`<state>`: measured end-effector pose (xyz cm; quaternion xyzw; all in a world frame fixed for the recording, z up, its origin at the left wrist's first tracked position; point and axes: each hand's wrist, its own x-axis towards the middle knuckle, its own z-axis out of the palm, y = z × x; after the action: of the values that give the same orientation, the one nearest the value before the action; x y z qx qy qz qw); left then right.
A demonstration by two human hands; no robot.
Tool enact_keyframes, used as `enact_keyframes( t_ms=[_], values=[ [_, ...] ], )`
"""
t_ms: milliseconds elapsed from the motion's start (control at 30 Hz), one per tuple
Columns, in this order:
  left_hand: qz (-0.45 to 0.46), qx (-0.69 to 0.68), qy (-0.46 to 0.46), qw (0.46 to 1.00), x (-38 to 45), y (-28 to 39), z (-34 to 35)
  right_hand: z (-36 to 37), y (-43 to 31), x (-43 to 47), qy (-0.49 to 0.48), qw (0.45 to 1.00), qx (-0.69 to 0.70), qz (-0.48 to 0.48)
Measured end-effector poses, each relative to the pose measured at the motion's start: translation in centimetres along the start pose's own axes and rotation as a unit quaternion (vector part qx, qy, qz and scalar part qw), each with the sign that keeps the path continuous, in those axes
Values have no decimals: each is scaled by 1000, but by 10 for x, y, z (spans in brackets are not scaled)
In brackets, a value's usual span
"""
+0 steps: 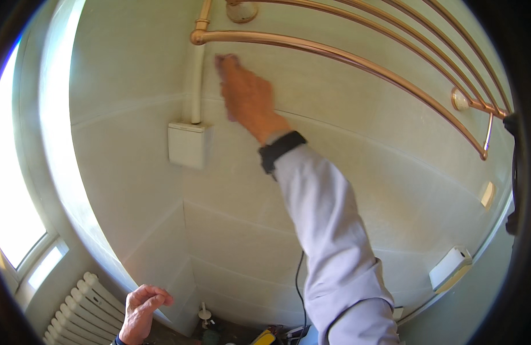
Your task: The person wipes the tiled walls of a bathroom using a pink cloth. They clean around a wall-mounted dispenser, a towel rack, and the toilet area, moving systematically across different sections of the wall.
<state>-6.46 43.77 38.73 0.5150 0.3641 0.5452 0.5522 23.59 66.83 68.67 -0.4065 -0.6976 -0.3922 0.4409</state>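
Note:
My right hand (249,92) is raised to the pale tiled wall (334,142), just below the front bar of a copper-coloured towel rack (291,42). Motion blurs its fingers, and a purplish patch shows at their edge; whether it is a held cloth I cannot tell. Left of that hand, a white pipe (197,86) runs down into a small white box (187,144) in the wall corner. Low in the picture, my left hand (140,312) hangs near the tiled edge with curled fingers and the thumb against them. Nothing shows in it.
A bright window (15,172) and a white radiator (86,308) are at left. At lower right a white dispenser-like box (451,268) is fixed to the wall. A black cable (297,280) hangs beside my right sleeve. Near the floor are a white valve-like fitting (204,314) and a yellow object (265,338).

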Motion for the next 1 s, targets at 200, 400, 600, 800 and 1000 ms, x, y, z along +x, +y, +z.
enact_keyframes(
  t_ms=[200, 400, 600, 800, 1000],
  values=[
    [-14, -4, 1, 1000, -16, -9, -21, -11, -18, -20, -19, 966, 243, 80],
    [-43, -27, -40, 998, -7, -37, -2, -116, 12, -145, -24, 939, 304, 158],
    [-51, -72, -108, 990, 19, -71, 59, -250, 99, -272, 85, 938, 161, 295],
    [-66, -77, -162, 982, 39, -96, 116, -401, 214, -334, 227, 898, -55, 374],
    [-76, -77, -186, 977, 43, -105, 160, -528, 296, -362, 260, 812, -313, 419]
  ],
)
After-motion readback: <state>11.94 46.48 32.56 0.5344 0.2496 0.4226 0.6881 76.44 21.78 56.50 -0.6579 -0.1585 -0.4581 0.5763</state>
